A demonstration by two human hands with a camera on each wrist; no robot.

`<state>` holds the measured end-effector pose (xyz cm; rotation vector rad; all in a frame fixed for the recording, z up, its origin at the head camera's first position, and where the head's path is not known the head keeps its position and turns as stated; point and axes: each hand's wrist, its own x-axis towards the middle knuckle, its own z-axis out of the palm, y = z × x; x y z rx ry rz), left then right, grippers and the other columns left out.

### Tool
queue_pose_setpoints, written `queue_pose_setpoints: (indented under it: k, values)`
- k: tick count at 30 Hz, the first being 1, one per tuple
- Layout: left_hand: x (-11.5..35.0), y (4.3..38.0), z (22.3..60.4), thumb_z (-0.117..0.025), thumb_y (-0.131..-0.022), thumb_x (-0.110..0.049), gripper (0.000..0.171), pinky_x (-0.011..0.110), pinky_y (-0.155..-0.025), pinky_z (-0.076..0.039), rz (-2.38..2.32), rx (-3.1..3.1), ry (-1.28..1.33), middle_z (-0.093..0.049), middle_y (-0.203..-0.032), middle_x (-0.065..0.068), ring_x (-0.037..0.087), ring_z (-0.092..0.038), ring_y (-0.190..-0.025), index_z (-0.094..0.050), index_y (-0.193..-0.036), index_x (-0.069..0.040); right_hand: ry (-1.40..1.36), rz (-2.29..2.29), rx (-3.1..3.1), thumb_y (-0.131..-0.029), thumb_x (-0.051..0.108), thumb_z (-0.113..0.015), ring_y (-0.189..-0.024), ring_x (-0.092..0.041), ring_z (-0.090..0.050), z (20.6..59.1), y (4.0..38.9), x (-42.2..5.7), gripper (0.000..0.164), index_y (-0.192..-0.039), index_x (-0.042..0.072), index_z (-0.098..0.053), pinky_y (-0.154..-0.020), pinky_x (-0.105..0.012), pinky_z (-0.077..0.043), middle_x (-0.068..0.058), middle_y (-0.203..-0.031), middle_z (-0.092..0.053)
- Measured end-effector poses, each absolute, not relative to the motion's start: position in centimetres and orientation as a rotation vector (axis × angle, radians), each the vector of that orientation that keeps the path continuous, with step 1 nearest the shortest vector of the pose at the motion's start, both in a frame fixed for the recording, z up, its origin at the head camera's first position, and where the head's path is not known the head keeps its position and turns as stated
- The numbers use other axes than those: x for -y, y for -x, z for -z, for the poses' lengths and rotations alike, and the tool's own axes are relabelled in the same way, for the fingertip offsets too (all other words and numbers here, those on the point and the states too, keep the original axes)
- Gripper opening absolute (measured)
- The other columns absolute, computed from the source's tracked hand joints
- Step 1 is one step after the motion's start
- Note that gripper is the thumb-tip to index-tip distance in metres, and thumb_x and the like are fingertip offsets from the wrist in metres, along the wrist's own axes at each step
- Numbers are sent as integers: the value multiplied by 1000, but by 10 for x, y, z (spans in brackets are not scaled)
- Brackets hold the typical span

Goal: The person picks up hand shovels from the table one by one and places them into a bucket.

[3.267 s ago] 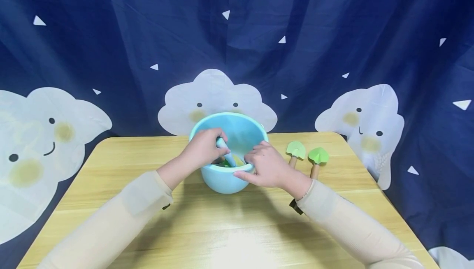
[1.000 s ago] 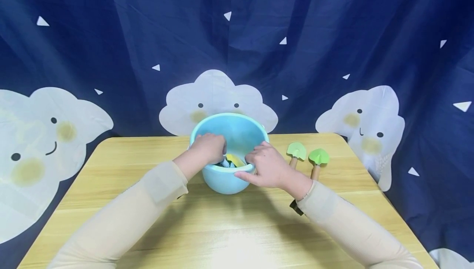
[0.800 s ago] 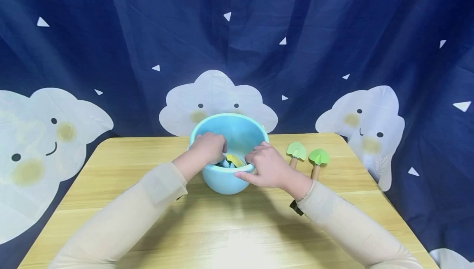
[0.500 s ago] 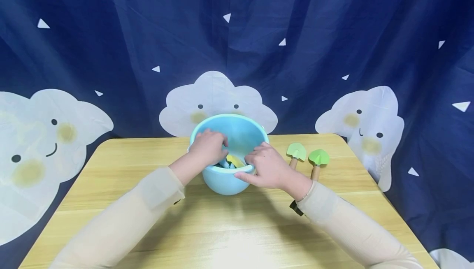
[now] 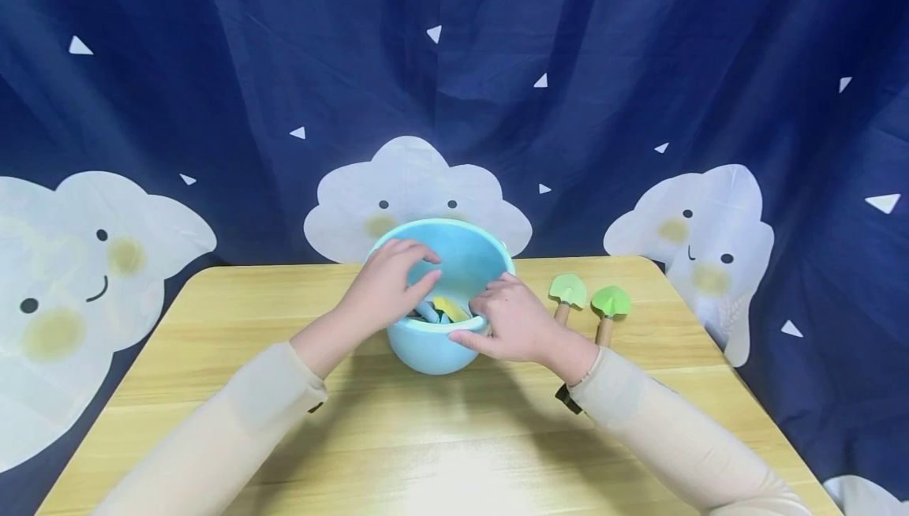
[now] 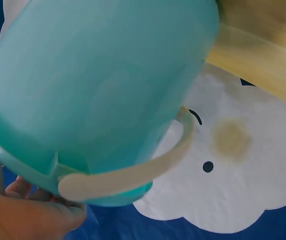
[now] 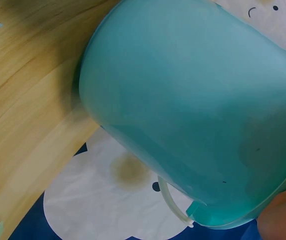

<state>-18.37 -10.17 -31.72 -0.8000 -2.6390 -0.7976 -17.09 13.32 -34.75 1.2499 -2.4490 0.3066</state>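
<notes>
A light blue toy bucket (image 5: 432, 349) stands upright on the table, its pale carrying handle (image 6: 128, 181) hanging at the side in the left wrist view. Over its left rim, my left hand (image 5: 383, 283) holds nothing, thumb and fingers spread apart. My right hand (image 5: 513, 319) grips the front right rim, thumb outside and fingers curled inside. Within the bucket lie a light blue handle (image 5: 428, 312) and a yellow piece (image 5: 450, 308); the rest of the contents is largely hidden by the front wall.
To the right of the bucket lie two toy garden tools with wooden handles: a pale green rounded shovel (image 5: 568, 289) and a bright green pointed trowel (image 5: 611, 301). The wooden table (image 5: 213, 342) ends at a dark blue curtain (image 5: 483, 106) with printed clouds.
The left hand lowered the light blue handle into the bucket, let it go, then rose back to the left with its fingers spreading. The right hand stayed on the rim.
</notes>
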Motion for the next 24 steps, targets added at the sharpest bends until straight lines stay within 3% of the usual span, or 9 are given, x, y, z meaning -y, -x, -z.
queue_pose_setpoints:
  k: [24]
  values:
    - [130, 151, 347, -70, -91, -40, 24, 44, -94, -40, 736, 2432, 1099, -69, -103, -10, 14, -57, -104, -73, -103, -19, -1249, -307, 2455, -95, 76, -23, -53, -11, -30, 347, 171, -133, 66, -60, 21, -38, -67, -33, -32, 11, -53, -31]
